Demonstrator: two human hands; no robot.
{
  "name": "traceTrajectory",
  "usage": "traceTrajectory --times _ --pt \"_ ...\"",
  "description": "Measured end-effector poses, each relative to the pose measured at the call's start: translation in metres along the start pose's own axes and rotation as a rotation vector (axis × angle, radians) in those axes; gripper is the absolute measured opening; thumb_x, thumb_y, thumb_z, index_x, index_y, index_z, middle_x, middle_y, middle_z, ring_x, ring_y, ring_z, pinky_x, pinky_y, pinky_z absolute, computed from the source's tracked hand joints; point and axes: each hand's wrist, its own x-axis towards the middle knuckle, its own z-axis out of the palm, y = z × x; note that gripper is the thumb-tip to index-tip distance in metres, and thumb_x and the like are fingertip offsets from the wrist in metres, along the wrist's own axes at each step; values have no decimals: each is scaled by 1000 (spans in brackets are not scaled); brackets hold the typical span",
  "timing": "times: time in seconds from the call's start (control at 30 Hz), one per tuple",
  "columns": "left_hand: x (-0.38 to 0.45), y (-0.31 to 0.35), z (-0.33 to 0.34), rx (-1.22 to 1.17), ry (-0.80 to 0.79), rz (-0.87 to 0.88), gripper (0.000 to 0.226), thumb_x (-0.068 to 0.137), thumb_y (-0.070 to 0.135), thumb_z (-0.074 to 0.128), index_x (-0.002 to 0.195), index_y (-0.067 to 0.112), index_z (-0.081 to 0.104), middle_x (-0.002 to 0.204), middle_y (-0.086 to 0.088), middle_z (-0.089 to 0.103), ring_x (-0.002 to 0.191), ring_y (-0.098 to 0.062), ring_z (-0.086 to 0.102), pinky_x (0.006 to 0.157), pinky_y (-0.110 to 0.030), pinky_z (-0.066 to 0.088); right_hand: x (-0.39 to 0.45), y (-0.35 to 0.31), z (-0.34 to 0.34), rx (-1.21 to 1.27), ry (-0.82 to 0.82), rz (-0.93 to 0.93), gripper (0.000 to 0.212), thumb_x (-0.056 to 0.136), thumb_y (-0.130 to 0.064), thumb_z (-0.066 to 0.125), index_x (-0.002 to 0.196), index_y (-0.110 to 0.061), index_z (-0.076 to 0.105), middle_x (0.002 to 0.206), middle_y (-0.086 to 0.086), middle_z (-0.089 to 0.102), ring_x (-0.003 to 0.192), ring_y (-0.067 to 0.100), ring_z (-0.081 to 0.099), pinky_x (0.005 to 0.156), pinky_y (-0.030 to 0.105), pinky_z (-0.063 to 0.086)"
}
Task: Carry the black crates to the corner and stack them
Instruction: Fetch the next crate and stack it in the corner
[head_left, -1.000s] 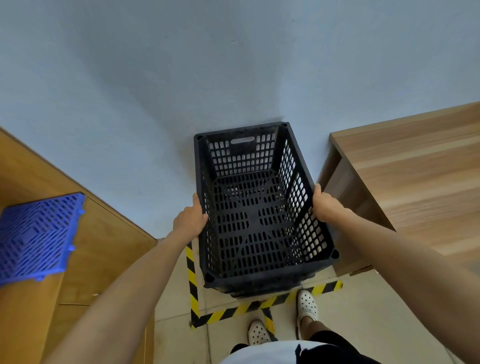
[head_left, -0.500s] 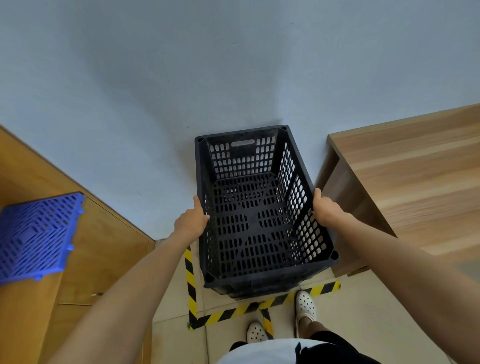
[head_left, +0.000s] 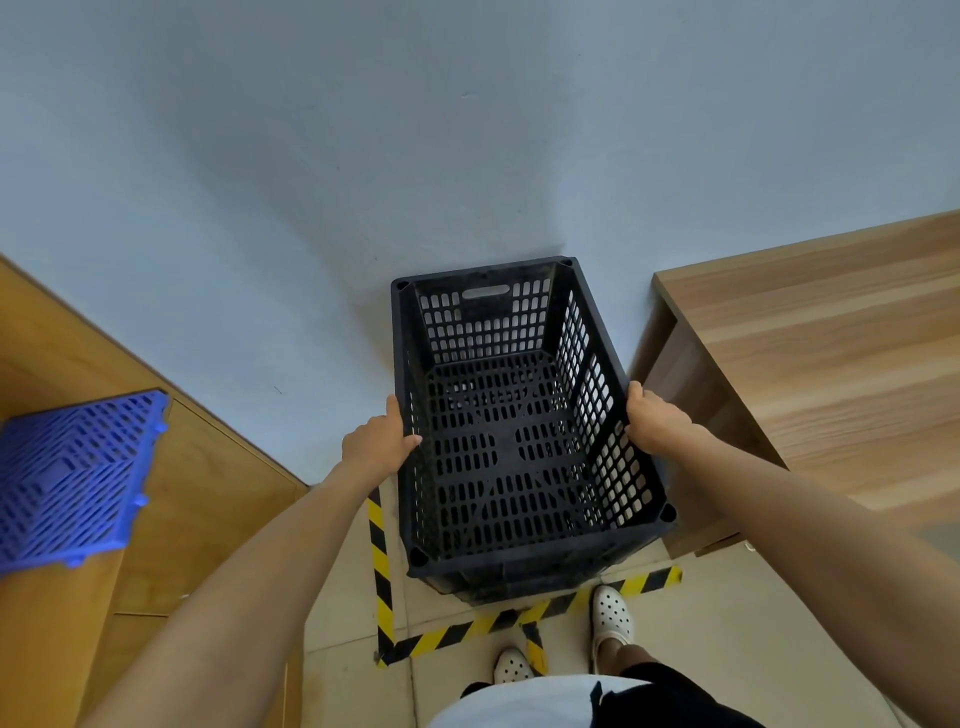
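A black perforated crate (head_left: 519, 447) sits against the pale wall, inside a floor area marked with yellow-black tape (head_left: 382, 571). Another black crate (head_left: 514, 584) shows under its near edge, so the upper one rests on a stack. My left hand (head_left: 376, 444) grips the crate's left rim. My right hand (head_left: 654, 421) grips the right rim. The crate is empty and open side up.
A wooden table (head_left: 831, 364) stands close on the right of the crates. A wooden cabinet (head_left: 182, 493) on the left carries a blue plastic grid panel (head_left: 72, 478). My feet in white shoes (head_left: 613, 616) stand on the tiled floor just before the tape.
The crate and both hands have sunk slightly lower and settled against the wall; the grip on both rims is unchanged.
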Motion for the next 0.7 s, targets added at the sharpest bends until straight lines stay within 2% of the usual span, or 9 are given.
traceTrajectory --times 0.17,0.27,0.37,0.53,0.7 --pt "-7 -7 -7 65 13 19 61 98 50 46 146 17 28 114 -7 66 99 -26 65 74 -36 50 -1 -9 -5 -79 73 -72 70 95 -28 57 148 -8 17 143 17 37 128 36 43 95 47 46" --pt "-14 -10 -9 111 36 30 57 101 48 40 148 20 26 114 -6 66 98 -25 65 74 -33 48 0 -19 -8 -103 57 -72 69 95 -35 54 149 -12 19 149 18 30 136 36 32 106 50 37" --pt "-24 -19 -9 140 38 32 53 102 44 37 150 24 24 108 -6 67 92 -25 66 71 -33 47 7 -30 -15 -229 115 -185 64 96 -36 52 149 -13 25 156 12 21 142 34 23 112 50 29" --pt "-50 -40 -9 99 13 -96 47 104 43 31 146 23 32 116 -7 66 99 -27 65 76 -35 48 21 -76 -30 -317 54 -371 61 97 -40 48 148 -16 26 150 10 33 138 33 31 109 50 34" --pt "-88 -52 -5 -2 29 -294 48 104 47 24 142 22 38 116 -6 68 99 -26 65 82 -37 52 29 -125 -48 -395 -32 -601 59 99 -39 45 149 -15 25 149 12 35 137 34 34 106 51 36"
